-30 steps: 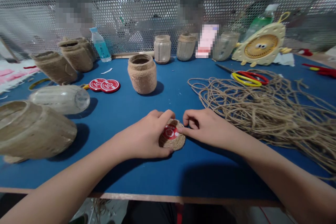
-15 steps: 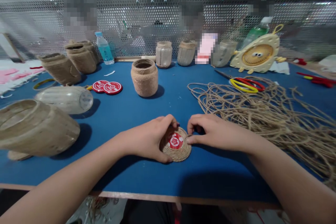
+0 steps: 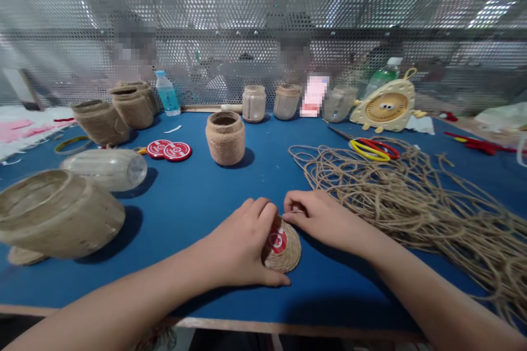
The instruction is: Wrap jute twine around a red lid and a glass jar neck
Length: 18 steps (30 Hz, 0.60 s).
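Low in the middle of the head view is a round red jar lid (image 3: 291,249), its outer part covered with coiled jute twine. My left hand (image 3: 239,244) is closed around its left side, thumb at the near edge and fingers over the far edge, hiding part of the red centre. At the lid's far right edge, my right hand (image 3: 319,216) is pinched on a strand of jute twine, mostly hidden by the fingers. A loose heap of jute twine (image 3: 382,192) lies just right of that hand. Farther back stands a twine-wrapped jar (image 3: 225,142).
Left are a large jar (image 3: 61,214), a glass jar (image 3: 102,170) on its side and two red lids (image 3: 177,151). Scissors (image 3: 370,149) rest on the twine. Along the back stand several jars, a blue bottle (image 3: 167,93) and a yellow fan (image 3: 385,107).
The view has tilted up. My left hand has shifted over the lid and covers more of its red centre. My right hand has moved from the lid's right side toward its far edge.
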Each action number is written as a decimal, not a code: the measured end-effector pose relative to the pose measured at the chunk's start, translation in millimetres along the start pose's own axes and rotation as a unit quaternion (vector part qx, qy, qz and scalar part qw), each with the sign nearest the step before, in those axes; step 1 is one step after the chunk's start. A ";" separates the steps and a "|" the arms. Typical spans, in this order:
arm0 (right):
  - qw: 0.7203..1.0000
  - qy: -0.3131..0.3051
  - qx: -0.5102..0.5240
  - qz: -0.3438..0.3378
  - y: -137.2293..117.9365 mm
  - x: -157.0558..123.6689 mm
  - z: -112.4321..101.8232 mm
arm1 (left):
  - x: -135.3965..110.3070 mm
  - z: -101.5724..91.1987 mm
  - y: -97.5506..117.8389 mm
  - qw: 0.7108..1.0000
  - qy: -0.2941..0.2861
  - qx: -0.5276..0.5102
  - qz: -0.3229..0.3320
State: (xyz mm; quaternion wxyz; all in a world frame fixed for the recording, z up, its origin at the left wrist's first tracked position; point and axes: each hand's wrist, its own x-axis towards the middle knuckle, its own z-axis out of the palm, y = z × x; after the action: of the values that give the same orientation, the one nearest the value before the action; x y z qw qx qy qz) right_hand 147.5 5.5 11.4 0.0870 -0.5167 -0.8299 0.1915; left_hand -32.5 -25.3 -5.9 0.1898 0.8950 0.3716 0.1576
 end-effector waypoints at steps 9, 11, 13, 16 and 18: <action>0.999 0.041 -0.033 0.005 -6.7 -2.5 6.3 | 4.9 -11.5 -23.3 0.996 -0.056 -0.043 0.062; 0.998 0.040 -0.041 0.007 -7.1 -2.8 6.6 | 5.1 -12.2 -22.0 0.996 -0.058 -0.033 0.056; 0.998 0.040 -0.044 0.006 -7.4 -2.9 6.8 | 5.0 -12.4 -20.3 0.997 -0.057 -0.016 0.054; 0.998 0.040 -0.046 0.004 -7.5 -2.9 7.1 | 4.7 -12.5 -19.0 0.997 -0.055 0.011 0.059; 0.998 0.040 -0.047 0.005 -7.1 -2.9 7.3 | 4.7 -12.6 -18.9 0.996 -0.055 0.021 0.063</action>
State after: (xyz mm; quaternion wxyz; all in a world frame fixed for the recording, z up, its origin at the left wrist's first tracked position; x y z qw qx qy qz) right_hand 140.4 -1.5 7.9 0.0949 -0.5315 -0.8313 0.1322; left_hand -46.1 -6.7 -2.8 0.1805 0.9277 0.3071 0.1121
